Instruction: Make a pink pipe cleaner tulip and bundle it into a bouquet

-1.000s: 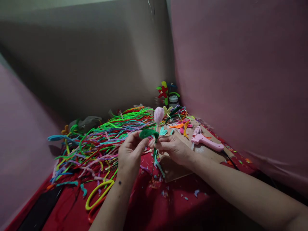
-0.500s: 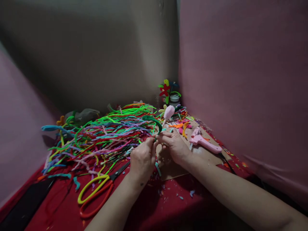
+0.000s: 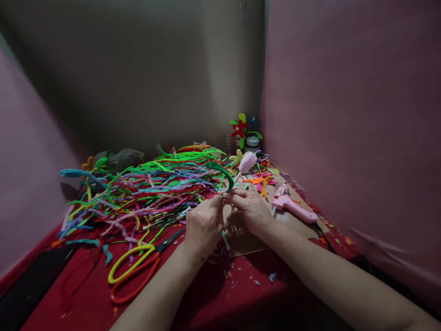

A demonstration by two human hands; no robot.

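Observation:
My left hand (image 3: 204,224) and my right hand (image 3: 251,209) meet fingertip to fingertip over a red cloth (image 3: 213,299). Both pinch the stem of a pipe-cleaner flower whose pale pink bud (image 3: 247,161) leans up and to the right. A dark green pipe cleaner (image 3: 220,171) arcs up from the pinch point and curls back down. Just below my left wrist lie scissors (image 3: 136,266) with yellow and orange handles.
A large heap of coloured pipe cleaners (image 3: 144,188) covers the left and middle. A pink glue gun (image 3: 292,206) lies on a cardboard sheet (image 3: 241,234) at right. A jar with finished flowers (image 3: 246,133) stands in the back corner. Pink walls close in on both sides.
The flower has tilted from upright to leaning right and dropped lower. My left hand moved in to pinch the stem beside the right. The green piece now forms an arc.

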